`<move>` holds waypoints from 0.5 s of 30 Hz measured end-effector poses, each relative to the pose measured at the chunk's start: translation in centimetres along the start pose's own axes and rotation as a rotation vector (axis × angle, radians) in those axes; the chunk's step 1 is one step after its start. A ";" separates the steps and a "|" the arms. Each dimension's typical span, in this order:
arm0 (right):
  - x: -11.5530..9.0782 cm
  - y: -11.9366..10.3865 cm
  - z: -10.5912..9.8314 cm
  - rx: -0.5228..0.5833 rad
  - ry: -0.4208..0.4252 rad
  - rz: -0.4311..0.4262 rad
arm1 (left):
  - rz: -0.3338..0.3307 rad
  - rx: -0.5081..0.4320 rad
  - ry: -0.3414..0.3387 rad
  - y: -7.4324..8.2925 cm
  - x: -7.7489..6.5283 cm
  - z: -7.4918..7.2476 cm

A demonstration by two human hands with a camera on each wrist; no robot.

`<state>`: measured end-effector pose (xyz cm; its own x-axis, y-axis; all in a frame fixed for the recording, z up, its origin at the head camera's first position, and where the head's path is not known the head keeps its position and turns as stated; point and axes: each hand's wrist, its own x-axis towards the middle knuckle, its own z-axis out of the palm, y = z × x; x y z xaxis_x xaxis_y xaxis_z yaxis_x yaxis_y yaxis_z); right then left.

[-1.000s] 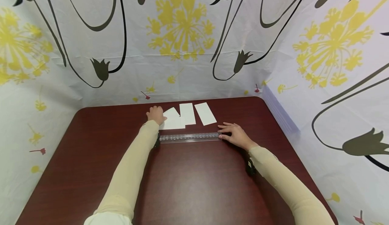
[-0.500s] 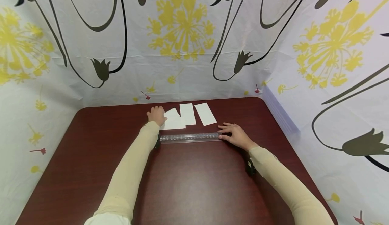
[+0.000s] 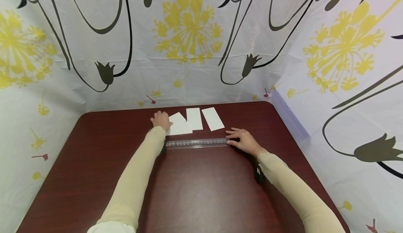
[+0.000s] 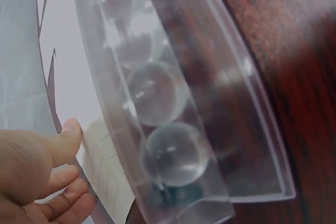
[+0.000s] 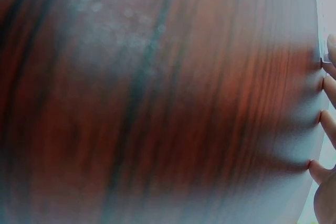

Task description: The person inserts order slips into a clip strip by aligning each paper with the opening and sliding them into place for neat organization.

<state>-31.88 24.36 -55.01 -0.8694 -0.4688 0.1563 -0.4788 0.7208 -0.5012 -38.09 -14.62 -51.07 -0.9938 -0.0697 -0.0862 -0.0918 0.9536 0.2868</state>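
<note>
A long clear plastic strip (image 3: 196, 142) with a row of clear round balls (image 4: 176, 153) lies across the table. My left hand (image 3: 161, 120) is beyond its left end, beside white paper pieces (image 3: 179, 127). In the left wrist view its thumb touches the paper's edge, and the other fingers bend loosely below. My right hand (image 3: 245, 141) is at the strip's right end, fingers spread, thumb and index by that end. Fingertips (image 5: 313, 165) touch the tabletop in the right wrist view. That view barely shows the strip.
Two more white paper rectangles, one upright (image 3: 194, 118) and one slanted (image 3: 213, 118), lie near the table's back edge. The dark red table (image 3: 201, 191) has rounded back corners. A patterned cloth (image 3: 195, 79) hangs behind it, and a pale stacked block (image 3: 289, 115) stands off its right edge.
My left hand has shifted very slightly left at the paper. The right hand, the clear strip and the other papers look unmoved.
</note>
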 end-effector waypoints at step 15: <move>0.1 0.2 0.0 -0.001 0.004 -0.011 | 0.029 0.037 -0.004 0.3 0.2 0.1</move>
<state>-32.01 24.45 -55.13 -0.8645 -0.4748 0.1652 -0.4886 0.7160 -0.4986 -38.27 -14.30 -51.05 -0.9958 -0.0403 -0.0823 -0.0600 0.9654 0.2537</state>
